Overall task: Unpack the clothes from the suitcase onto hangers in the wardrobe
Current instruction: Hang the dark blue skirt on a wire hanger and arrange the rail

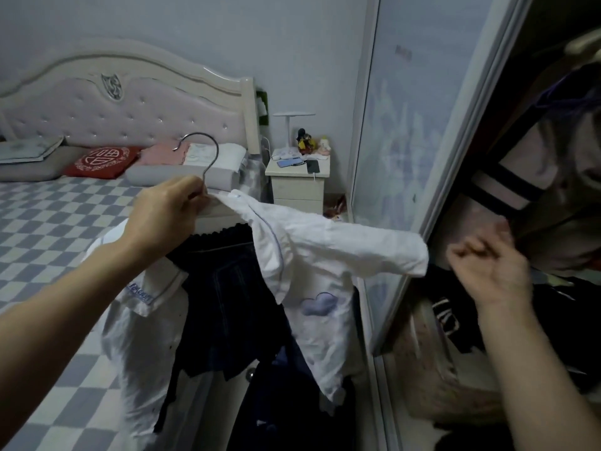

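A person's left hand (162,216), at centre left of the frame, gripped the neck of a metal hanger (203,157), fingers curled round the wire just below its hook. A white shirt (312,255) with thin blue piping and a pale purple cloud patch hung from the hanger, one sleeve stretched out level toward the right of the frame. A dark garment (227,288) hung on the same hanger, between the shirt's open front panels.

The right hand (487,268), at centre right, was raised just beside the end of that sleeve, its fingers loosely curled and blurred; it held nothing that could be made out, and whether it touched the cuff could not be told. Directly behind it stood the open wardrobe (553,190), filling the right edge of the frame with dark hanging clothes, and its pale sliding door (406,141) ran up the centre right.

A bed (48,222) with a blue-and-white checked cover occupied the left of the frame, a red cushion (100,161) lying near its tufted headboard (113,105). A white nightstand (299,180) stood between the bed and the wardrobe door, carrying a lamp (292,128) and a phone (313,166).
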Demonstrator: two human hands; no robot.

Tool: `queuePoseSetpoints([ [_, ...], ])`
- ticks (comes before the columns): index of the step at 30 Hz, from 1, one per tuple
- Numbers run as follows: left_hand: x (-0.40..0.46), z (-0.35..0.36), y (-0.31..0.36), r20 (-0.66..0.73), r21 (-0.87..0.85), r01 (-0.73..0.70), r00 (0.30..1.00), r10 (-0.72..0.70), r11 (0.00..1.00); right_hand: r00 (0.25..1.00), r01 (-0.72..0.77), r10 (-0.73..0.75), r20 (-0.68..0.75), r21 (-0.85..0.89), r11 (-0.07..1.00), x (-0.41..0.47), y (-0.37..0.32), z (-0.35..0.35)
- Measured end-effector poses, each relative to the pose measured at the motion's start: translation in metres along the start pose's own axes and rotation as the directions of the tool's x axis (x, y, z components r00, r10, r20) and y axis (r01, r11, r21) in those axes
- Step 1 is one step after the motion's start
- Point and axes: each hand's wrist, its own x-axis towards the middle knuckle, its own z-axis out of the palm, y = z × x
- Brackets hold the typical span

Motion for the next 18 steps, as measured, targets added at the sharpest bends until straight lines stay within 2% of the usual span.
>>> queuePoseSetpoints([
  [2,0.002,0.003,0.005,0.022,-0.017,-0.002,1.0,0.003,1.0,0.982,0.043,-0.074,-0.172,-0.179,0.983,0.005,-0.004,-0.009],
  [3,0.003,0.006,0.009,0.027,-0.014,-0.005,1.0,0.005,1.0,0.975,0.027,-0.095,-0.201,-0.317,0.948,0.002,0.004,-0.006],
  [5,0.007,0.01,0.019,0.044,-0.021,-0.02,0.999,0.021,1.0,0.995,-0.041,-0.017,-0.097,-0.563,0.825,-0.015,0.039,0.012],
  [7,0.012,0.015,0.028,0.062,-0.028,-0.042,0.997,0.043,0.999,0.975,-0.092,0.219,0.044,-0.815,0.572,-0.04,0.081,0.041],
  [8,0.013,0.018,0.032,0.063,-0.024,-0.049,0.997,0.051,0.999,0.946,-0.091,0.318,0.06,-0.895,0.437,-0.05,0.101,0.051],
  [9,0.015,0.02,0.034,0.06,-0.018,-0.052,0.997,0.053,0.998,0.931,-0.055,0.359,0.073,-0.941,0.333,-0.055,0.12,0.058],
  [11,0.016,0.023,0.039,0.061,-0.023,-0.056,0.997,0.057,0.998,0.946,0.022,0.305,0.11,-0.96,0.278,-0.061,0.147,0.07],
  [12,0.016,0.022,0.04,0.065,-0.037,-0.066,0.996,0.068,0.997,0.957,0.025,0.268,0.113,-0.95,0.312,-0.058,0.152,0.075],
  [13,0.015,0.021,0.039,0.077,-0.053,-0.076,0.994,0.08,0.996,0.967,-0.009,0.237,0.091,-0.92,0.392,-0.054,0.15,0.077],
  [15,0.012,0.015,0.035,0.109,-0.085,-0.121,0.986,0.13,0.989,0.983,-0.109,0.181,0.011,-0.764,0.636,-0.036,0.131,0.082],
  [16,0.009,0.013,0.033,0.133,-0.099,-0.171,0.974,0.184,0.98,0.991,-0.108,0.13,-0.016,-0.664,0.74,-0.025,0.115,0.086],
  [17,0.006,0.01,0.032,0.16,-0.11,-0.229,0.956,0.244,0.967,0.997,-0.068,0.068,-0.024,-0.613,0.787,-0.014,0.098,0.092],
  [18,0.004,0.009,0.033,0.188,-0.118,-0.297,0.93,0.315,0.948,1.0,-0.019,0.004,-0.026,-0.625,0.781,-0.004,0.081,0.099],
])
